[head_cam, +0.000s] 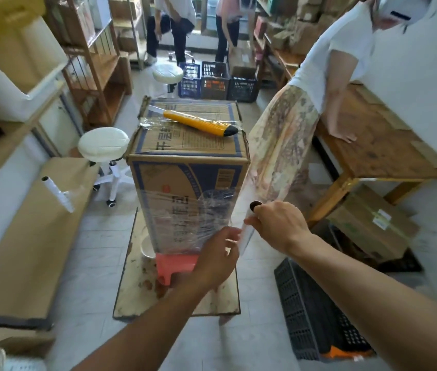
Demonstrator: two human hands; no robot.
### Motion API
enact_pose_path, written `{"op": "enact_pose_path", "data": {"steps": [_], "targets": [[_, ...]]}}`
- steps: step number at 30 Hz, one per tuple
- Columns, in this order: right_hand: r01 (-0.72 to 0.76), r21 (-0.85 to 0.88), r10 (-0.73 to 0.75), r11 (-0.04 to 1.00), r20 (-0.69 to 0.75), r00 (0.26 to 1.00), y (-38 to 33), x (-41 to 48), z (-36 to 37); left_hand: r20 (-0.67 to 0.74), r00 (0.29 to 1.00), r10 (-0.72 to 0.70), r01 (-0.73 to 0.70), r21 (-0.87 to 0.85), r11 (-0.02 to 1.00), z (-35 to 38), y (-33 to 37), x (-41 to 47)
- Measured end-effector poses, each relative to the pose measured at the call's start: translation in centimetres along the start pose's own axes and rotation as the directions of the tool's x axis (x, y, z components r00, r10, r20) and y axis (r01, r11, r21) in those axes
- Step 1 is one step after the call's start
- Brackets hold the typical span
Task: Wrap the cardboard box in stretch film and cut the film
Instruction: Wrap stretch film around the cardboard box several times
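Observation:
A tall cardboard box [185,145] with blue print stands upright on a red plastic stool [174,265] in the middle of the floor. Clear stretch film [198,223] covers its lower front, and a band of film crosses its top. A yellow utility knife [198,121] lies on the box top. My right hand [276,226] grips the top of an upright stretch film roll [246,231] at the box's lower right corner. My left hand [217,258] is at the roll's lower end, fingers against the film beside the box.
The stool stands on a stained flat board [137,290]. A second film roll [58,194] lies on flat cardboard at left. A white stool [103,143] is left of the box, a black crate [316,311] at lower right. A person [327,76] leans on a wooden table [383,145] at right.

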State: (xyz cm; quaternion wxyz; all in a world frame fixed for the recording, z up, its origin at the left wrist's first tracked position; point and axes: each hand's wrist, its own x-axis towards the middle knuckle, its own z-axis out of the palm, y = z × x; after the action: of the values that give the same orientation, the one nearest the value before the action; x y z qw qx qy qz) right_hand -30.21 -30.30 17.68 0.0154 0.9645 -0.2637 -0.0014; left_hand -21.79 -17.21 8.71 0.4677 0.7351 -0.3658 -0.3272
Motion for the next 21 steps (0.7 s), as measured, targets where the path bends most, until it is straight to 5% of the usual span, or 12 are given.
{"op": "enact_pose_path", "data": {"steps": [4,8,21], "targets": [[0.054,0.041,-0.054,0.998,-0.002,0.999,0.6,-0.7,-0.1,-0.009,0.961,0.277,-0.261,0.304,0.916,-2.4,4.7,0.2],[0.066,0.076,-0.066,0.995,-0.011,0.998,1.3,-0.8,0.3,0.164,0.937,0.309,-0.348,0.529,0.774,-2.4,7.3,2.2],[0.234,0.184,-0.227,0.955,-0.058,0.972,4.9,-0.8,-0.1,0.124,0.946,0.298,-0.317,0.533,0.784,-0.2,8.4,3.0]]}}
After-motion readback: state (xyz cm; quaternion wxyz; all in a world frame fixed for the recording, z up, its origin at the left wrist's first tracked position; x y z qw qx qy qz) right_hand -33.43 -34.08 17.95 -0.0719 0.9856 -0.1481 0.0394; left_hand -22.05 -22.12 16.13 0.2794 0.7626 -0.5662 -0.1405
